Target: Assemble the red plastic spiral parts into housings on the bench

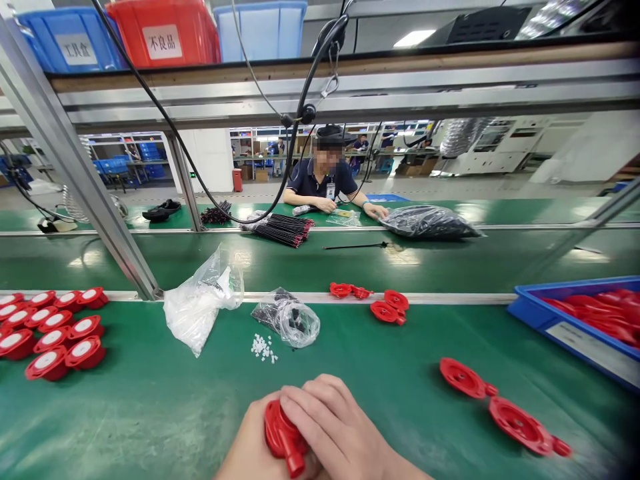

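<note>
Both my hands are wrapped around one red plastic housing [284,437] with a short round spout, low in the middle of the head view. My left hand [253,427] cups it from the left, its fingers mostly hidden. Across its top and right side lie the closed fingers of my right hand [333,420]. Beyond my hands lies a small heap of white plastic bits [263,348]. Beside it rests a clear bag of small black parts [287,319]. Two open red housing parts [520,425] lie to the right, and several more red parts [385,311] sit farther back.
Rows of red housings with white discs [51,339] stand at the left. A bag of white parts [200,307] is by the metal post [100,160]. At the right is a blue bin [575,330] of red parts. Cables [175,133] hang overhead. A person [327,173] sits opposite.
</note>
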The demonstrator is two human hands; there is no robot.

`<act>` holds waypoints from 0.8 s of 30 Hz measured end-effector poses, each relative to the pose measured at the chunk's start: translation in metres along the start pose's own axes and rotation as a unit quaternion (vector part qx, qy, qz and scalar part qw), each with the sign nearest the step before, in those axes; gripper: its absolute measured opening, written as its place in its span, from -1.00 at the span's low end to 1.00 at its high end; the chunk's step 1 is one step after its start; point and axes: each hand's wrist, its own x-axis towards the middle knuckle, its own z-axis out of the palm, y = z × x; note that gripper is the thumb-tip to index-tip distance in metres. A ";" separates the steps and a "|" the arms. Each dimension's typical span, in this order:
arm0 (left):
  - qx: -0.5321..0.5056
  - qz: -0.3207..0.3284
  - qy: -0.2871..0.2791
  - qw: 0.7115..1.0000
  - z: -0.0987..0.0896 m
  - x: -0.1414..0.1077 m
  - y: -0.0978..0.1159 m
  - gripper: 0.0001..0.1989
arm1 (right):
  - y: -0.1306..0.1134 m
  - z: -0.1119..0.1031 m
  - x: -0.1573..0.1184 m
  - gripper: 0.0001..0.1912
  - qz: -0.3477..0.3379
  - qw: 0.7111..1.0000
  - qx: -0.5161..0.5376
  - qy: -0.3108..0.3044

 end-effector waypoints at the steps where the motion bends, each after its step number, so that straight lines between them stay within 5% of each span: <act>1: -0.010 -0.002 -0.010 1.000 0.001 0.000 -0.002 -0.72 | 0.000 0.001 0.000 -0.57 -0.002 1.000 -0.001 0.009; 7: -0.035 -0.036 -0.056 0.997 -0.009 -0.001 -0.023 -0.61 | -0.001 0.000 0.003 -0.53 0.009 0.998 0.033 0.054; 11: -0.015 -0.014 -0.049 0.999 -0.016 -0.002 -0.026 -0.52 | -0.001 -0.007 0.010 -0.63 0.031 0.991 0.132 -0.010; 16: 0.058 0.020 -0.058 0.996 -0.010 0.001 -0.013 -0.72 | -0.004 -0.004 0.007 -0.60 0.071 0.978 0.195 0.000; 21: 0.205 0.003 0.032 0.978 -0.006 0.002 -0.022 -0.66 | -0.015 0.004 -0.002 -0.57 0.087 0.984 0.148 0.050; 24: 0.229 0.004 0.035 0.973 -0.006 0.001 -0.025 -0.67 | -0.019 0.004 -0.003 -0.56 0.092 0.985 0.134 0.064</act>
